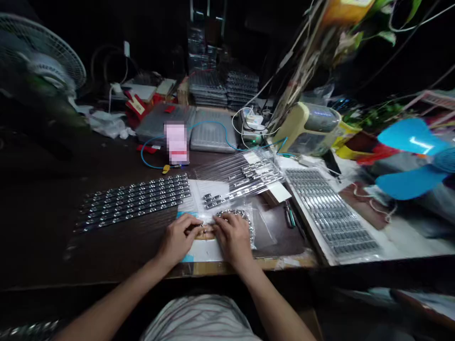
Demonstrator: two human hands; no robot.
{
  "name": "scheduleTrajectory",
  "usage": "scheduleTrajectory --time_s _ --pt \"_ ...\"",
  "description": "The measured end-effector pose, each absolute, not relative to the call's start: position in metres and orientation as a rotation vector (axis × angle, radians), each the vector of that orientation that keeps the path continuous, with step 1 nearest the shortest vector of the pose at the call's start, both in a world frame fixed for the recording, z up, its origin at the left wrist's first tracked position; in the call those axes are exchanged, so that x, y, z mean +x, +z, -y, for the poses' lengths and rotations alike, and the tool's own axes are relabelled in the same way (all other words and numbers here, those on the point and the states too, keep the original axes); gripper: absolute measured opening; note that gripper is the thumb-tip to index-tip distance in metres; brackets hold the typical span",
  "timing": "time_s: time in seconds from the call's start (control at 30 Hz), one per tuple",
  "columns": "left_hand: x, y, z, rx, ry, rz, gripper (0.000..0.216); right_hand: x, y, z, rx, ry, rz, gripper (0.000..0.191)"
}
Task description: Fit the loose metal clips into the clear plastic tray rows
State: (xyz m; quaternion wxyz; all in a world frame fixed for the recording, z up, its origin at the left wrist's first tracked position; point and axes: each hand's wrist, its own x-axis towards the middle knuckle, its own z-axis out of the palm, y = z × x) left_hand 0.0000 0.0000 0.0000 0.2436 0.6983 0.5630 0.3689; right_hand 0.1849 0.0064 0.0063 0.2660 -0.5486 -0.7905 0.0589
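Low over the front of the table, my left hand point(181, 235) is closed in a pinch at the left side of a small wooden block point(205, 235). Whatever lies between its fingertips is too small to name. My right hand point(233, 235) is bent over the block's right side, its fingers drawn together; what they hold is hidden. Small shiny pieces show on the block between both hands. Just behind and beside my right hand is a clear plastic bag of small metal parts point(251, 227). A white sheet point(204, 248) lies under the block.
A clear ribbed tray point(220, 177), partly filled with metal parts, lies behind my hands. Filled rows point(138, 201) stretch left, and another filled tray point(332, 210) is at right. A pixelated phone-like object point(177, 142), blue cable point(213, 122) and blue-bladed fan point(408, 156) stand farther out.
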Motion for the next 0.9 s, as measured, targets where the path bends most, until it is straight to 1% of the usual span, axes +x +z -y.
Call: scheduleTrajectory --time_s 0.1,0.23,0.5,0.9 --pt "0.006 0.008 0.0 1.952 0.994 -1.526 0.007 0.2 0.004 -0.011 -1.508 0.132 2.155 0.019" --pt "0.016 0.01 0.0 2.083 0.959 -1.423 0.009 0.207 -0.001 -0.013 -1.488 0.135 2.134 0.007" --pt "0.02 -0.002 0.001 2.202 0.945 -1.388 0.011 0.208 -0.009 -0.012 -1.46 0.169 1.996 0.018" --pt "0.02 -0.003 0.001 2.197 0.919 -1.374 0.011 0.208 -0.01 -0.011 -1.426 0.203 1.985 0.02"
